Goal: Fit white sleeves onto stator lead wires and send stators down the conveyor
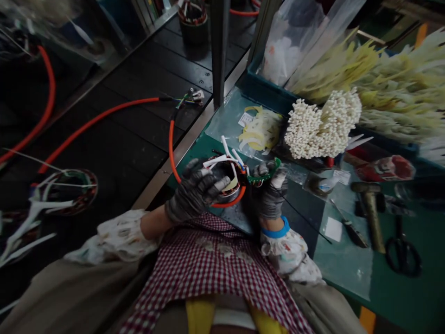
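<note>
Both hands I watch remotely flank the wound ring (232,195) at the bench (392,290): left hand (200,190) bent loosely over it, grip unclear, presumably steadying it; right hand (273,192) with fingers curled around the green strip (261,178).

The left hand (198,192) touches a wired ring (233,193) while the right hand (273,191) holds a green board (260,177).

The curved board (260,178) is green, the cable (171,144) orange. At six o'clock, the apron (215,264) has red-and-white checks. Strips (399,81) at two o'clock are pale yellow.
</note>
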Available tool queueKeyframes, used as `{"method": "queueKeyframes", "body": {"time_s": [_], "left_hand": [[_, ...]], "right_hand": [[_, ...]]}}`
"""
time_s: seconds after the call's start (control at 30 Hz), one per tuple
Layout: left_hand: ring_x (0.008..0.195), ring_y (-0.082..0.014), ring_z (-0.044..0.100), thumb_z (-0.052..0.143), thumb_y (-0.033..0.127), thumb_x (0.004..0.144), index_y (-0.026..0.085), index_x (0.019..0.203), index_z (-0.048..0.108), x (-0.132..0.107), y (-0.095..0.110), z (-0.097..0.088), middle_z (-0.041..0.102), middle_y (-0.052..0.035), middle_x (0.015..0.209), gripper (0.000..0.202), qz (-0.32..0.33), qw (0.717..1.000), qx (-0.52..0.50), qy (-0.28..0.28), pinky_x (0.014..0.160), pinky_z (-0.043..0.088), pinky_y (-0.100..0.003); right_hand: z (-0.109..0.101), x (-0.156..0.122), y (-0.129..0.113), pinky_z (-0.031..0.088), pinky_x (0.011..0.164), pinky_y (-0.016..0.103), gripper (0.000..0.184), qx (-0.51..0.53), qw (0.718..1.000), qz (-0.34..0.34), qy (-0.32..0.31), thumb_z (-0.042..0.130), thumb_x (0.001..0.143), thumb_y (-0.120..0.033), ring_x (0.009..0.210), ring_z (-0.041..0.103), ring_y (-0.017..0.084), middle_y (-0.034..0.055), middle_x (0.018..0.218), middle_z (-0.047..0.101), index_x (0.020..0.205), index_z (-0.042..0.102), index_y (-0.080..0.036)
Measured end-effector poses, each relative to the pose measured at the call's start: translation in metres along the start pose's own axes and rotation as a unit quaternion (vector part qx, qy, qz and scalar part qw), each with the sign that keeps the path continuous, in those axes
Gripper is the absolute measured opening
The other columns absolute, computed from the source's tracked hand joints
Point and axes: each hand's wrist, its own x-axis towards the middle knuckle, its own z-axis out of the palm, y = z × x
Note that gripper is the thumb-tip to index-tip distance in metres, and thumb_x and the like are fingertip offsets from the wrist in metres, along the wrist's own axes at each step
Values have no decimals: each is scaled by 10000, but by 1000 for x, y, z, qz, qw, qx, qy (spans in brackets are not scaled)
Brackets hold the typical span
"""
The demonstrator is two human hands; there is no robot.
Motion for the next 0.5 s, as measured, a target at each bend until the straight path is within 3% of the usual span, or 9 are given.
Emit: {"method": "queueKeyframes", "body": {"time_s": [0.1,0.17,0.27,0.37,0.43,0.5], "left_hand": [[1326,-279,724,624,510,1143,270,1529,670,-21,-8,15,832,-81,1320,456,56,997,2,-60,1459,206,-508],[1408,-296,688,617,535,1137,310,1546,675,-24,-13,20,806,-84,1402,470,55,990,-23,-124,1458,199,-541],[1420,-295,690,612,368,1146,366,1501,722,-26,-8,20,820,-61,1352,372,13,986,-32,-162,1422,296,-565],[1344,-265,744,595,202,1126,443,1471,750,-30,4,16,851,-28,1245,448,-53,986,-6,-155,1312,469,-502],[1269,-260,785,569,145,1107,444,1459,761,-34,5,12,866,-31,1222,500,-63,983,-39,-166,1182,586,-457],[1198,-273,817,586,164,1096,423,1382,800,-37,-1,6,877,-37,1224,440,-55,976,-135,-159,1052,662,-442]], "right_hand": [[5,2,-11,491,560,300,466,101,993,32,59,349,1208,-647,600,501,169,-42,762,467,949,544,-311],[9,2,-18,487,557,304,454,127,987,54,78,418,1185,-653,601,490,170,-42,755,454,902,503,-309],[10,-2,-27,516,581,322,458,105,990,58,71,455,1161,-685,612,525,177,-37,750,478,909,515,-307],[6,-9,-32,602,687,357,359,21,999,5,32,554,1153,-635,707,651,195,-18,836,643,1020,623,-310],[5,-13,-33,651,799,395,225,-78,995,-53,-20,646,1137,-539,836,735,225,3,964,755,1145,702,-321],[8,-15,-33,672,873,425,174,-177,973,-107,-98,683,1120,-429,939,771,261,30,1049,807,1237,756,-323]]}}
